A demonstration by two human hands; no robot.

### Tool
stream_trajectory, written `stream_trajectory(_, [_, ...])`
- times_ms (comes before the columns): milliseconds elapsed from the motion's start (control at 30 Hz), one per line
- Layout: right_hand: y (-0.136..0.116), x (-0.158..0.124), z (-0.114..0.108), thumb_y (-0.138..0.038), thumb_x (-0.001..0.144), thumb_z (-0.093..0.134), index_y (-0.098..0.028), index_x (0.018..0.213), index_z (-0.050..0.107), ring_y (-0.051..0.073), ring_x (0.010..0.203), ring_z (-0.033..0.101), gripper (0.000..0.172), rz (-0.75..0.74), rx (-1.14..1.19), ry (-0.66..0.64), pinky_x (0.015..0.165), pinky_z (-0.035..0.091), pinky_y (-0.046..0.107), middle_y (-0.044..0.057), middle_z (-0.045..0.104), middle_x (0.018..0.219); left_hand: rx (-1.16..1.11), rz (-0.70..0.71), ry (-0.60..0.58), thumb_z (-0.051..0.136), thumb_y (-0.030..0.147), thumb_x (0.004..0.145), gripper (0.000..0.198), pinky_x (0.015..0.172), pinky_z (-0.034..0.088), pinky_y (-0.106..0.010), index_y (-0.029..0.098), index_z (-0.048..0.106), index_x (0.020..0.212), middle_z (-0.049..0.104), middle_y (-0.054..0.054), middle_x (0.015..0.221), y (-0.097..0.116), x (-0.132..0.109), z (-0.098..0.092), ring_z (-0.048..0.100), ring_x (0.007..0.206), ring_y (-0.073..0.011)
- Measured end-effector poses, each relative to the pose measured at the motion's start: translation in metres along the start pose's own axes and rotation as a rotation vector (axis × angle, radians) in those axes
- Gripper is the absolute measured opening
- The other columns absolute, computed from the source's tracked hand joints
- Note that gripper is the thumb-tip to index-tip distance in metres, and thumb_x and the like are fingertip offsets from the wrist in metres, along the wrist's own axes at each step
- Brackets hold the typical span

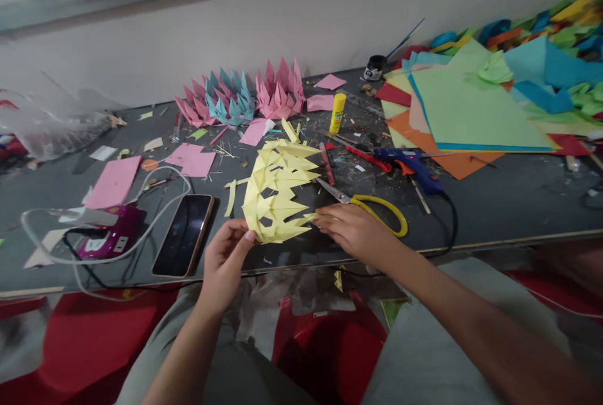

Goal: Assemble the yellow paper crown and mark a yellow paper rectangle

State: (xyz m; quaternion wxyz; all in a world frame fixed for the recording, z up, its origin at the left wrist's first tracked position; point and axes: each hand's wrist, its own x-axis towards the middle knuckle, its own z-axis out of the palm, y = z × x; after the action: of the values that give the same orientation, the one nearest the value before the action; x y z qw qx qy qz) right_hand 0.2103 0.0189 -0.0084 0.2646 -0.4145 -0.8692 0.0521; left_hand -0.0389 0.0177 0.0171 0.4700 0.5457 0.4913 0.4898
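Note:
A yellow folded-paper chain of spiky triangles (277,188) lies on the dark table (509,204), curving from the middle toward the near edge. My left hand (226,257) pinches its near end between thumb and fingers. My right hand (355,229) rests on the table at the chain's right side, fingertips pressed together on a spike tip. Yellow-handled scissors (372,204) lie just beyond my right hand.
A phone (183,235) and a purple device (110,235) with a white cable sit at the left. Pink and blue paper crowns (235,100), a glue stick (337,113), a blue glue gun (414,166) and stacked coloured sheets (466,110) lie farther back.

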Motion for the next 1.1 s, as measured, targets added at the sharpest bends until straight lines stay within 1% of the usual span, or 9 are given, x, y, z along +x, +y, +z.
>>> stream_trajectory(100, [-0.003, 0.001, 0.0, -0.026, 0.086, 0.053, -0.016, 0.097, 0.067, 0.023, 0.098, 0.06, 0.02, -0.042, -0.052, -0.014, 0.083, 0.046, 0.039, 0.009, 0.068, 0.106, -0.029, -0.02, 0.011, 0.064, 0.033, 0.077, 0.017, 0.062, 0.047, -0.022, 0.016, 0.062, 0.081, 0.062, -0.001, 0.067, -0.003, 0.001, -0.004, 0.057, 0.063, -0.0113])
stream_trajectory(300, [-0.006, 0.001, 0.001, -0.021, 0.085, 0.054, -0.021, 0.102, 0.065, 0.019, 0.098, 0.059, 0.02, 0.065, -0.096, -0.046, 0.09, 0.04, 0.039, 0.004, 0.069, 0.104, -0.014, -0.035, 0.035, 0.065, 0.035, 0.075, 0.019, 0.061, 0.047, -0.023, 0.016, 0.061, 0.078, 0.06, -0.001, 0.066, -0.002, 0.001, -0.005, 0.056, 0.061, -0.0119])
stream_trajectory(533, [-0.017, -0.001, 0.011, -0.013, 0.087, 0.048, -0.016, 0.109, 0.063, 0.019, 0.094, 0.058, 0.027, -0.059, -0.194, -0.052, 0.082, 0.043, 0.037, 0.009, 0.067, 0.108, -0.04, -0.04, 0.018, 0.065, 0.033, 0.075, 0.018, 0.062, 0.047, -0.022, 0.017, 0.062, 0.081, 0.061, -0.001, 0.069, -0.004, 0.001, -0.006, 0.056, 0.063, -0.0116])
stream_trajectory(633, [-0.025, -0.003, 0.014, -0.014, 0.087, 0.048, -0.017, 0.108, 0.063, 0.02, 0.094, 0.058, 0.026, -0.052, -0.214, -0.069, 0.085, 0.042, 0.039, 0.009, 0.065, 0.111, -0.04, -0.048, 0.011, 0.064, 0.034, 0.076, 0.018, 0.062, 0.047, -0.022, 0.016, 0.062, 0.081, 0.061, -0.001, 0.07, -0.005, 0.001, -0.006, 0.056, 0.064, -0.0118])
stream_trajectory(800, [-0.032, -0.002, 0.011, -0.035, 0.087, 0.052, -0.018, 0.11, 0.063, 0.023, 0.103, 0.056, 0.031, 0.023, -0.151, -0.116, 0.093, 0.038, 0.046, 0.009, 0.062, 0.118, -0.061, -0.053, -0.007, 0.065, 0.031, 0.076, 0.015, 0.062, 0.045, -0.02, 0.017, 0.062, 0.081, 0.06, 0.0, 0.069, -0.005, 0.002, -0.005, 0.055, 0.063, -0.0105])
stream_trajectory(900, [-0.018, -0.001, -0.01, -0.04, 0.089, 0.046, -0.021, 0.115, 0.06, 0.022, 0.106, 0.056, 0.035, 0.056, -0.112, -0.052, 0.094, 0.039, 0.043, 0.009, 0.06, 0.121, -0.059, -0.043, -0.018, 0.064, 0.03, 0.077, 0.013, 0.062, 0.045, -0.02, 0.018, 0.062, 0.079, 0.06, 0.0, 0.068, -0.004, 0.003, -0.004, 0.054, 0.063, -0.0102])
stream_trajectory(967, [0.003, -0.005, -0.033, -0.037, 0.09, 0.042, -0.018, 0.112, 0.061, 0.022, 0.103, 0.058, 0.035, 0.183, -0.145, 0.078, 0.089, 0.042, 0.039, 0.011, 0.064, 0.114, -0.05, -0.034, -0.023, 0.064, 0.03, 0.076, 0.013, 0.061, 0.045, -0.02, 0.017, 0.062, 0.078, 0.06, 0.0, 0.068, -0.004, 0.003, -0.005, 0.055, 0.063, -0.0107])
stream_trajectory(1033, [0.03, -0.013, -0.06, -0.037, 0.088, 0.043, -0.017, 0.097, 0.066, 0.024, 0.09, 0.062, 0.031, 0.482, -0.215, 0.174, 0.078, 0.046, 0.037, 0.011, 0.068, 0.096, -0.044, -0.035, -0.028, 0.065, 0.03, 0.076, 0.013, 0.062, 0.045, -0.021, 0.017, 0.061, 0.077, 0.059, 0.0, 0.068, -0.005, 0.002, -0.007, 0.055, 0.063, -0.0114])
stream_trajectory(1100, [0.06, -0.025, -0.081, -0.04, 0.083, 0.048, -0.018, 0.089, 0.065, 0.026, 0.076, 0.063, 0.029, 0.845, -0.267, 0.124, 0.063, 0.045, 0.036, 0.01, 0.069, 0.085, -0.042, -0.047, -0.029, 0.065, 0.029, 0.076, 0.013, 0.062, 0.045, -0.022, 0.017, 0.061, 0.078, 0.059, 0.0, 0.068, -0.008, 0.002, -0.009, 0.055, 0.064, -0.0117])
